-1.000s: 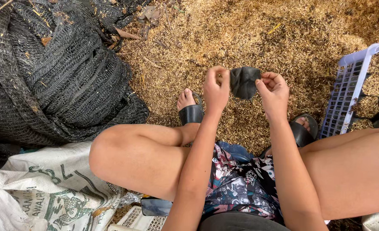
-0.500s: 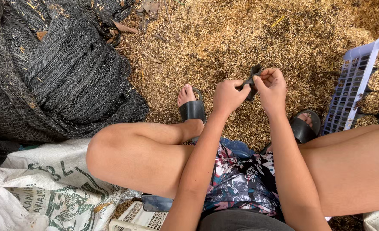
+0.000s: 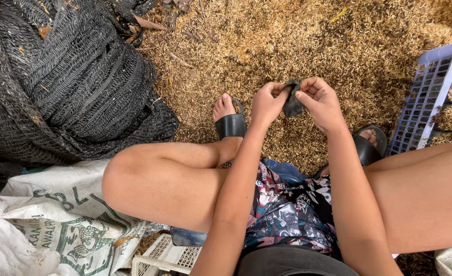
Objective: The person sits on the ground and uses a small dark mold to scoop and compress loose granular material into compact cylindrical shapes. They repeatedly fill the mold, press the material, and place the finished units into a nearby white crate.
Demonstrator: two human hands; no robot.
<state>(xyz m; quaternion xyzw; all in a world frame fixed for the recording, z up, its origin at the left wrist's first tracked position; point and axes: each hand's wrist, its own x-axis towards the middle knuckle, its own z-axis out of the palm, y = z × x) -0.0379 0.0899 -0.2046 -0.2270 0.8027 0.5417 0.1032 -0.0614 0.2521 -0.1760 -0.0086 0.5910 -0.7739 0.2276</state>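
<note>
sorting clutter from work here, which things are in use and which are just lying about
In use:
left hand
right hand
small black bag, pinched between both hands

Lying about:
black netting
printed white sack
lilac crate
white crate

The ground (image 3: pixel 297 41) was covered by a thick layer of golden-brown husks and chaff, lit evenly by daylight. A large heap of black netting (image 3: pixel 67 82) was piled at the upper left, with dry leaves caught in it. Below it, a white woven sack (image 3: pixel 57 220) printed in green was laid. A pale lilac plastic crate (image 3: pixel 430 97) was seen at the right edge, and a white crate (image 3: pixel 164 255) at the bottom.
</note>
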